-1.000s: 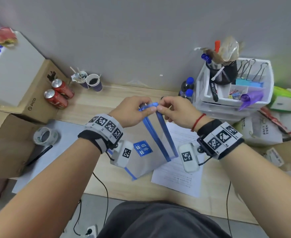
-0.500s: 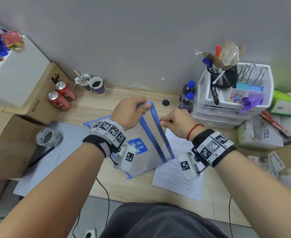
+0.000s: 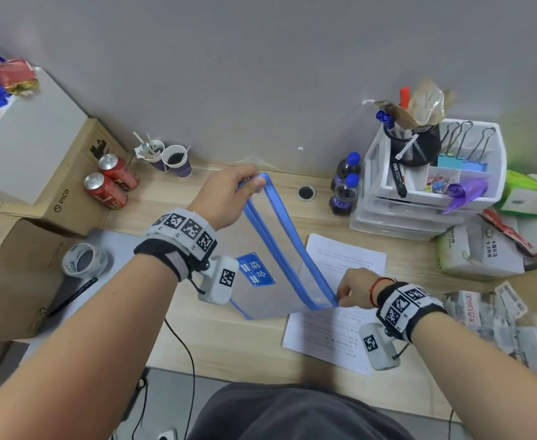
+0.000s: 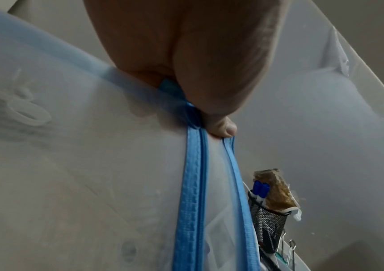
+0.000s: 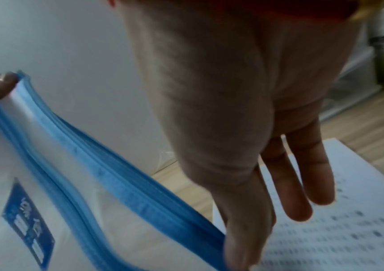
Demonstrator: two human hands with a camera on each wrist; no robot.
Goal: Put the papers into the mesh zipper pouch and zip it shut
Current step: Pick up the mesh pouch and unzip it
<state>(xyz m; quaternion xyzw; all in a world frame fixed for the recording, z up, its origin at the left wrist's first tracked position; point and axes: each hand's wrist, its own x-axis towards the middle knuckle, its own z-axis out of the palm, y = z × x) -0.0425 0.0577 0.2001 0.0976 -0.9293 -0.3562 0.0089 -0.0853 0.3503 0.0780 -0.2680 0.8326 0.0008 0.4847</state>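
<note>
A grey mesh zipper pouch (image 3: 273,293) with blue edging and a blue label hangs tilted above the desk. My left hand (image 3: 254,184) pinches its far top corner, thumb (image 4: 218,126) pressed on the blue zipper tape (image 4: 190,183). My right hand (image 3: 340,300) pinches the near end of the zipper (image 5: 139,194) between thumb and forefinger, the other fingers (image 5: 302,183) hanging straight. The two zipper tapes stand apart along their length, so the mouth is open. The printed papers (image 3: 340,331) lie flat on the desk under my right hand and partly under the pouch.
Two red cans (image 3: 108,182) and paper cups (image 3: 175,160) stand at the back left. Two dark bottles (image 3: 345,188) and a white desk organizer (image 3: 435,185) stand at the back right. A tape roll (image 3: 84,260) and cardboard boxes (image 3: 13,274) are on the left.
My right hand has slid from the far corner down the zipper to its near end, and the zipper tapes have parted behind it. My left hand keeps hold of the far corner.
</note>
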